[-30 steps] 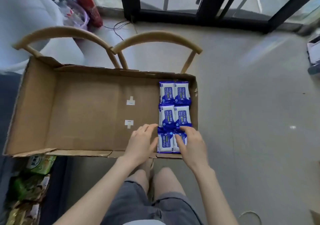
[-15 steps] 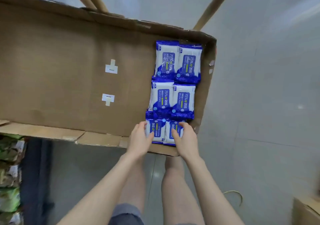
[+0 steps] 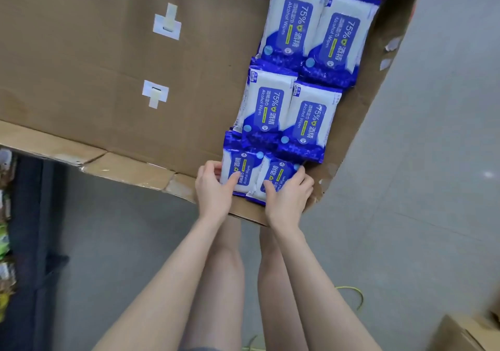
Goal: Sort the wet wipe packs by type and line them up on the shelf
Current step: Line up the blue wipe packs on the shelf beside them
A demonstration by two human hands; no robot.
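- Nearest the camera, a person's two bare forearms reach forward over bare legs and a grey floor (image 3: 405,215).
- A thin yellow-green cord (image 3: 356,295) curls on the floor just right of the right forearm, and the corner of a small cardboard carton (image 3: 465,334) shows at the lower right edge.
- At the far left edge lies a blurred strip of green packets (image 3: 4,242), too unclear to read.
- The left hand (image 3: 213,188) grasps the near-left pack (image 3: 243,170), with its thumb on the top face and its fingers curled on the pack's left edge.
- The right hand (image 3: 288,199) grasps the near-right pack (image 3: 277,177), with its thumb on top and its fingers wrapped round the right edge.
- Both packs are blue and white, printed "Alcohol Wipes". They lie side by side, touching, at the near right corner of a wide, shallow cardboard box (image 3: 121,161).
- Beyond them, the middle-left pack (image 3: 263,107) and middle-right pack (image 3: 308,123) lie flat, their blue ends overlapping the near pair.
- Farther still, the far-left pack (image 3: 292,23) and far-right pack (image 3: 338,36) lie against the box's right wall.
- All six packs are of the same type, in three rows of two.
- Two white tape patches (image 3: 155,93) are stuck on the box floor left of the packs.
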